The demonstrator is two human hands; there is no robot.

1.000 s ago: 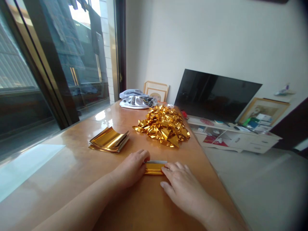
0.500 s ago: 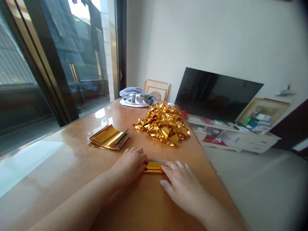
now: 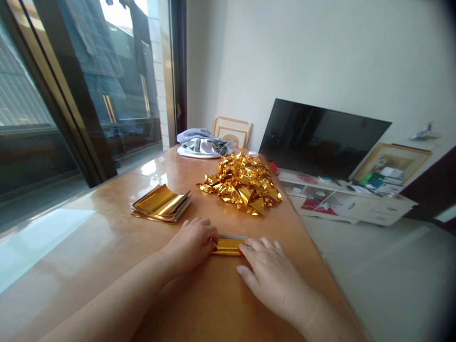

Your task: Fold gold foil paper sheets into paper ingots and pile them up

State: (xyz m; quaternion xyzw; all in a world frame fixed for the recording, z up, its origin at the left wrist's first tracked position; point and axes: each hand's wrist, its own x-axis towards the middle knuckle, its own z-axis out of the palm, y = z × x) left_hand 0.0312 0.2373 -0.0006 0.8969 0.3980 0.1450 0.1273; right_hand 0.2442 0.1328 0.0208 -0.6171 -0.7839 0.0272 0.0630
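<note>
hands (image 3: 194, 241) barely shifted, gold strip (image 3: 230, 244) lying with long axis left-right.

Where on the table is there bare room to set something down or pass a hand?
Bare table: left of the foil stack, beyond it toward the bundled cloth, and nearest the camera between the forearms. Crowded: around the gold foil pile; the narrow gap between stack and pile; and where the left hand and right hand frame the gold strip.

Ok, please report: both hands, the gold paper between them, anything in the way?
Left hand and right hand touching opposite ends of paper strip. Strip folded, on table. Gold pile beyond, not in the way.
</note>
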